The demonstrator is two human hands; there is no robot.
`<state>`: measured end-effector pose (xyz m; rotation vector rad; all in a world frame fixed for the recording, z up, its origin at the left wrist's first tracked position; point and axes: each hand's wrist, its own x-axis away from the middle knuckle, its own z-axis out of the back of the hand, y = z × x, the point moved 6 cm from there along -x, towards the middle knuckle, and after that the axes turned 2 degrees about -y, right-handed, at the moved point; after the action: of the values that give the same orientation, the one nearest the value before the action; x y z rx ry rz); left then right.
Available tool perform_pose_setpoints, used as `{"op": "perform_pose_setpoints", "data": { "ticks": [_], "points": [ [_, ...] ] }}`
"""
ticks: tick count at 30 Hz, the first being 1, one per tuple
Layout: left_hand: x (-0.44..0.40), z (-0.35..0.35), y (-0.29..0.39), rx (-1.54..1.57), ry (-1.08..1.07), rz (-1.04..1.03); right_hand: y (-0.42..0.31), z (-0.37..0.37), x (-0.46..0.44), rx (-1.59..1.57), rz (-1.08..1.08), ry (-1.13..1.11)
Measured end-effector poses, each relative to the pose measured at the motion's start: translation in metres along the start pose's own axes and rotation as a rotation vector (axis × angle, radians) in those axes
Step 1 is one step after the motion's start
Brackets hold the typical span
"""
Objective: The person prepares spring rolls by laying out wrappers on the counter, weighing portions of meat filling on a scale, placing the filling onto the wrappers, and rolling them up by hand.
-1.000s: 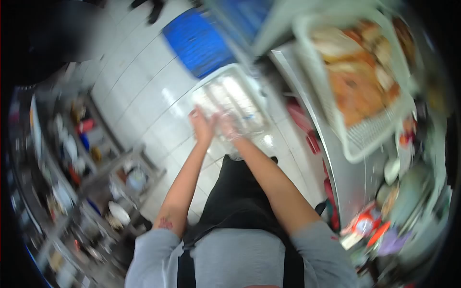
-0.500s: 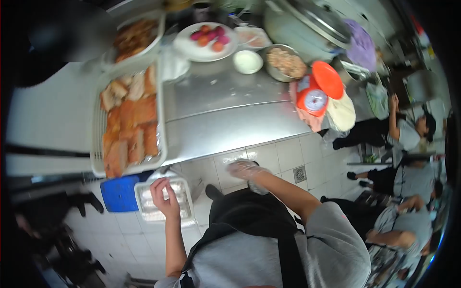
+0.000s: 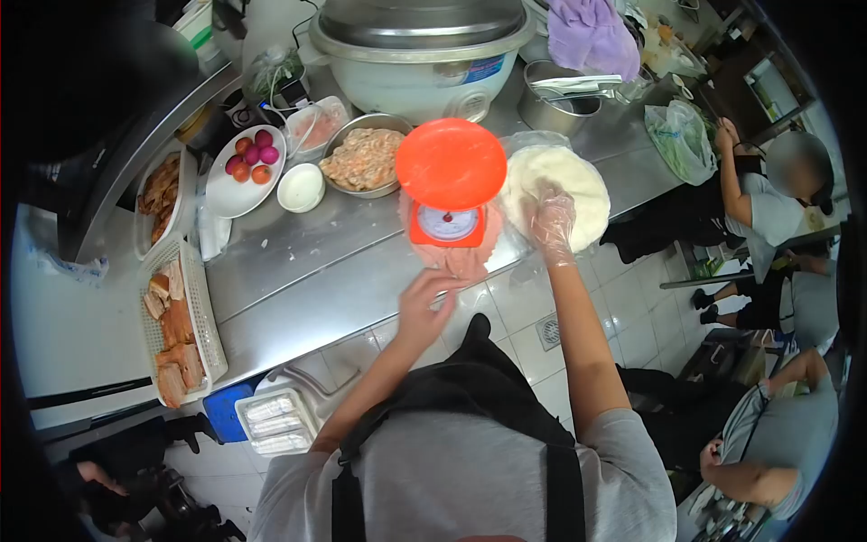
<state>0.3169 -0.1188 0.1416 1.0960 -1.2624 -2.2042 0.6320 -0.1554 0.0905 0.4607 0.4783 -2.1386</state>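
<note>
My right hand, in a clear plastic glove, reaches onto a round mass of white dough lying on plastic sheeting; its fingers point down at the surface. Left of the dough stands an orange kitchen scale with a round orange pan, set on a pink cloth. My left hand, bare, is at the counter's front edge by the cloth, fingers extended and holding nothing. A metal bowl of chunky pinkish filling sits behind the scale to the left.
A small white bowl, a plate of red and purple round items and a basket of browned meat slabs line the left. Behind are a large lidded pot and a metal pot. A co-worker stands at right.
My view and body have shifted right along the counter. My right hand has moved from over the floor onto the dough; my left hand has come up beside the pink cloth.
</note>
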Motion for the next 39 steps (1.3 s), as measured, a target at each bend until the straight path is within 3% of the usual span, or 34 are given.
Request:
{"op": "perform_pose_setpoints", "data": {
  "ticks": [2,5,8,9,11,13,14,17,18,19,21,22,23,25,27,29,32,35,36,39],
  "points": [
    [-0.028,-0.032,0.018,0.061,-0.019,-0.051,0.047,-0.041,0.002,0.010,-0.107,-0.186],
    [-0.041,-0.041,0.022,0.085,0.008,-0.008,0.105,-0.048,-0.017,-0.311,-0.352,-0.372],
    [-0.029,-0.019,-0.007,0.112,0.101,0.106,0.161,-0.022,-0.048,-0.853,-0.169,-0.169],
    [-0.018,-0.008,-0.022,0.139,0.123,0.167,0.158,0.021,-0.062,-1.162,-0.003,0.028],
    [0.009,0.018,-0.051,0.202,0.171,0.293,0.155,0.080,-0.105,-0.770,-0.328,-0.175],
    [0.030,0.039,-0.073,0.288,0.184,0.422,0.112,0.153,-0.126,-0.971,-0.188,-0.255],
    [0.039,0.049,-0.081,0.328,0.188,0.486,0.087,0.177,-0.133,-1.130,-0.248,-0.282],
    [0.035,0.074,-0.069,0.476,0.184,0.427,-0.050,0.241,-0.127,-1.254,-0.336,-0.308],
    [0.030,0.087,-0.058,0.427,0.152,0.441,-0.102,0.259,-0.108,-1.209,-0.442,-0.161],
    [0.023,0.102,-0.046,0.449,0.123,0.409,-0.142,0.259,-0.101,-1.276,-0.359,-0.324],
    [0.008,0.136,-0.028,0.534,0.065,0.359,-0.214,0.251,-0.084,-1.398,-0.177,-0.662],
    [0.004,0.154,-0.027,0.595,0.042,0.340,-0.241,0.241,-0.071,-1.430,-0.222,-0.700],
    [0.004,0.167,-0.034,0.718,0.002,0.346,-0.267,0.232,-0.067,-1.392,-0.102,-0.785],
    [0.003,0.192,-0.041,0.965,-0.090,0.338,-0.302,0.207,-0.048,-1.346,-0.096,-0.726],
    [0.010,0.221,-0.044,0.931,-0.052,0.398,-0.334,0.179,-0.041,-1.213,0.090,-0.821],
    [0.016,0.244,-0.054,0.987,-0.057,0.537,-0.354,0.145,-0.030,-1.151,0.002,-0.827],
    [0.040,0.276,-0.103,0.819,0.191,0.666,-0.367,0.066,-0.025,-0.920,0.046,-0.790],
    [0.088,0.297,-0.183,0.247,0.229,0.822,-0.332,-0.042,0.021,-0.648,0.175,-0.730],
    [0.101,0.301,-0.198,0.197,0.234,0.777,-0.328,-0.057,0.030,-0.518,0.217,-0.691],
    [0.124,0.311,-0.215,0.020,0.230,0.697,-0.327,-0.059,0.084,-0.510,0.125,-0.782]
  ]
}}
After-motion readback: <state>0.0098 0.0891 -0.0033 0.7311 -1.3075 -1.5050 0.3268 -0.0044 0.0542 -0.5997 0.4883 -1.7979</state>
